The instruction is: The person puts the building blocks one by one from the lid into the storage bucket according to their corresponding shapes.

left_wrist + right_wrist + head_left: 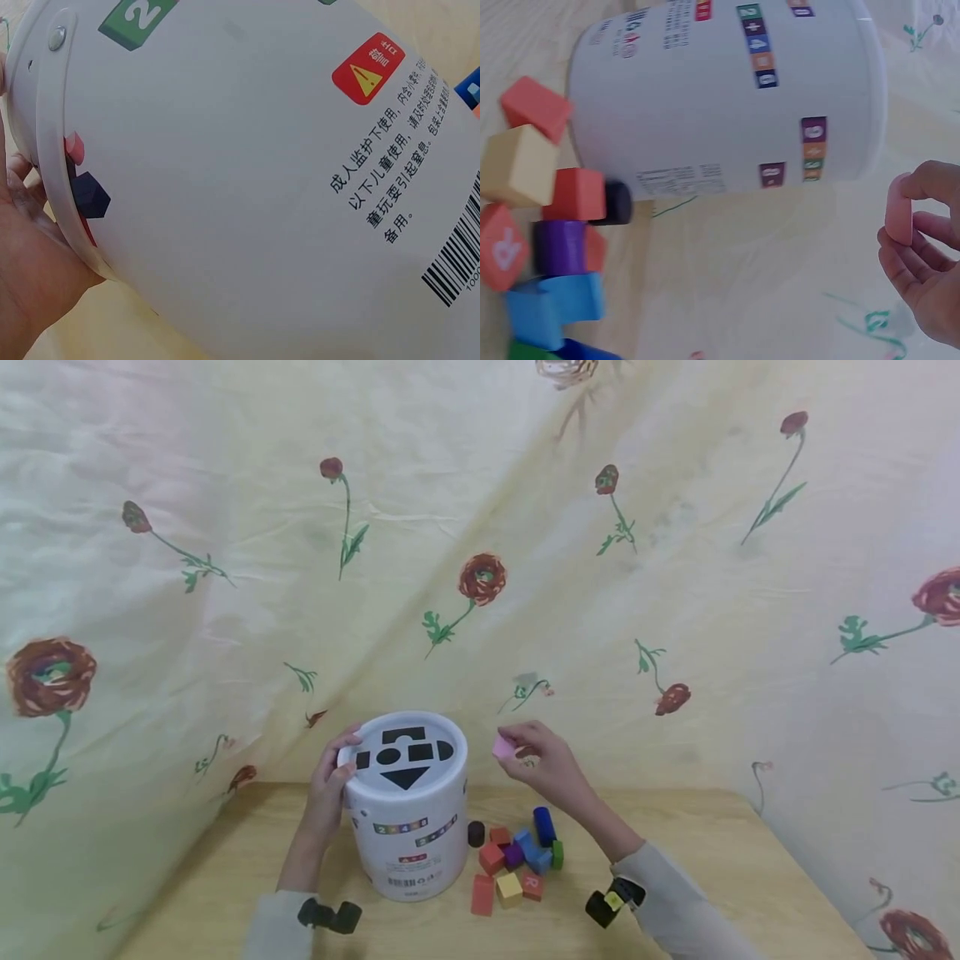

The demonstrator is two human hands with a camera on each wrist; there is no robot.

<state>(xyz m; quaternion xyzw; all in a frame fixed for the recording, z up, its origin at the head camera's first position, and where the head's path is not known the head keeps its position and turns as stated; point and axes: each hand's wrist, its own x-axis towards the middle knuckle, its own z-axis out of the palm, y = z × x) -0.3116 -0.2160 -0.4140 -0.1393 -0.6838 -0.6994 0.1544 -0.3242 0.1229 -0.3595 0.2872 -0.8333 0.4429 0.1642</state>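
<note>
A white bucket (408, 839) stands upright, its white lid (372, 779) cut with dark openings: a triangle, a circle, an arch shape and others. My left hand (327, 781) grips the bucket's upper left side, with the thumb and fingers at the lid's rim. To the right of the lid and apart from it, my right hand (543, 760) pinches a pink block (503, 747) between thumb and fingers. In the right wrist view the pink block (898, 210) looks thin with rounded ends; part of it is hidden by the fingers.
Several coloured blocks lie right of the bucket on the wooden table (637, 877): a yellow block (509, 890), a red block (482, 895), a blue cylinder (544, 827), a black cylinder (476, 834), a green block (557, 854). A flowered cloth (420, 543) hangs behind the table.
</note>
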